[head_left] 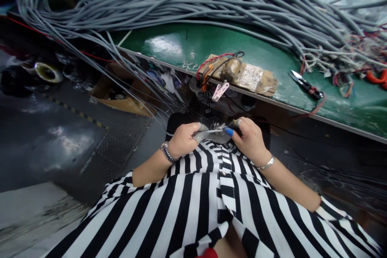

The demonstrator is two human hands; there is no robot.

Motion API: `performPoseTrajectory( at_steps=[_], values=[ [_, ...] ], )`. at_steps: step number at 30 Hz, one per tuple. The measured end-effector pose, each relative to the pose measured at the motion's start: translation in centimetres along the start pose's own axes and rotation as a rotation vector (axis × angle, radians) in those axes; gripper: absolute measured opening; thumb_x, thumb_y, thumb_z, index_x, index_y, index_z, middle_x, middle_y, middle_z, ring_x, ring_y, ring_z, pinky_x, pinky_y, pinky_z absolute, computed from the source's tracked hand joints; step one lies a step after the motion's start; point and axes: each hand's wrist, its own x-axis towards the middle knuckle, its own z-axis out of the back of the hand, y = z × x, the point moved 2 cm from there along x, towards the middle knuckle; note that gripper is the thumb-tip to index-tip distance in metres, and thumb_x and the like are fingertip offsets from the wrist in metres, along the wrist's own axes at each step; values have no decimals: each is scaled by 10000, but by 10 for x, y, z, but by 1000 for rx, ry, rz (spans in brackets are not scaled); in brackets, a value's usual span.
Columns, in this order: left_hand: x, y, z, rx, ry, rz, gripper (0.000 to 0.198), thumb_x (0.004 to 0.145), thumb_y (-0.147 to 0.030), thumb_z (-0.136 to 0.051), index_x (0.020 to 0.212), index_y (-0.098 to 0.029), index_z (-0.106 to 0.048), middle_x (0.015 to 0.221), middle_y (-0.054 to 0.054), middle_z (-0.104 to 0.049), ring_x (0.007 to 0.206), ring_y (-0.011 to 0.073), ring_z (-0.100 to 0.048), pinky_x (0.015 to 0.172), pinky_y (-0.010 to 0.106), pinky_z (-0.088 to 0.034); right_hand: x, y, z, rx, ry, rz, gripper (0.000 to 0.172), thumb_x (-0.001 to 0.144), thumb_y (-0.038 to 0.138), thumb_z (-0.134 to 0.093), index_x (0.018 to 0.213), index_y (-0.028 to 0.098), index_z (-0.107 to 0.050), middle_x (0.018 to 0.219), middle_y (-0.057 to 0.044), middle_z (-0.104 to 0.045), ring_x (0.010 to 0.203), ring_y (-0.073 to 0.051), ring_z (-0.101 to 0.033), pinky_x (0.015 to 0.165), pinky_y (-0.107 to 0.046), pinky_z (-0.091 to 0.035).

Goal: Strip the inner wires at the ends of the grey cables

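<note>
In front of my lap, my left hand (186, 139) is closed around a thin grey cable (211, 130) near its end. My right hand (249, 137) pinches the frayed, silvery end of that same cable; its thumb has a blue cover and its index finger a greyish one. Loose shiny strands (218, 125) stick up between the two hands. Beyond them, a large bundle of grey cables (181, 6) lies along the green table, and several of its cables hang down over the edge toward my left hand.
On the green table (169, 44) lie a wooden block (256, 78) with wires and a pink clip (220, 91), small cutters (306, 85) and orange-handled scissors (376, 77). Stripped wire ends (344, 62) spread at the right. A cardboard box (121, 102) stands below.
</note>
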Motion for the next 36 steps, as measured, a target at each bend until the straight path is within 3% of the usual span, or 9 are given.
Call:
performPoseTrajectory(
  at_steps=[9,12,14,20,22,26,30,33,36],
  values=[
    [3,-4,-2,-66,7,-36,123,835,-247,-579,876,-171,-667,801,27,-694,722,119,-638,677,211,-491,-10,-12,-30,798,116,-434,299,749,454,-663,693,195,-523,637,21,-523,587,-118,-472,573,-264,-419],
    [4,-5,-2,-70,35,-5,129,834,-248,-573,874,-171,-669,813,30,-696,726,125,-639,678,216,-490,-13,-12,-39,954,136,-505,319,753,483,-647,710,197,-513,663,21,-541,598,-116,-492,595,-271,-446],
    [3,-3,-2,-41,33,34,131,831,-246,-570,868,-171,-670,813,31,-695,729,131,-636,677,220,-488,-13,-10,-37,891,141,-457,304,769,478,-631,725,197,-522,670,16,-548,608,-122,-498,598,-275,-449],
    [2,3,-3,-5,-31,121,131,825,-246,-569,880,-181,-669,810,22,-696,725,136,-632,686,224,-485,-4,1,-9,456,39,37,128,818,320,-582,769,202,-588,758,-32,-587,722,-164,-539,688,-319,-450],
    [3,3,-5,-18,-16,120,149,830,-236,-559,917,-189,-671,840,22,-701,753,139,-639,708,226,-484,-4,2,-6,397,-14,93,88,816,280,-574,772,205,-587,763,-38,-590,732,-172,-544,697,-328,-449],
    [4,0,-10,-26,88,75,163,840,-228,-542,933,-191,-671,858,22,-700,771,141,-639,699,220,-474,-7,-3,-15,297,-94,-124,53,801,246,-578,773,204,-564,768,-33,-580,726,-173,-537,666,-313,-440],
    [3,-4,-13,25,159,32,126,827,-210,-544,845,-175,-663,762,18,-677,693,129,-612,630,207,-446,-11,-9,-30,370,-38,-375,73,795,270,-577,769,203,-559,719,-5,-582,658,-149,-525,615,-280,-435],
    [2,-3,-14,28,163,31,104,815,-198,-550,817,-168,-650,719,10,-658,654,119,-592,613,205,-434,-12,-10,-33,454,-21,-405,107,797,289,-582,749,199,-551,679,9,-570,623,-133,-510,591,-260,-431],
    [2,1,-16,-50,130,92,109,813,-193,-555,867,-166,-645,742,12,-666,677,123,-606,641,209,-456,-10,-10,-29,465,-18,-329,126,803,296,-588,739,197,-544,673,10,-561,614,-127,-500,581,-253,-423]
  ],
)
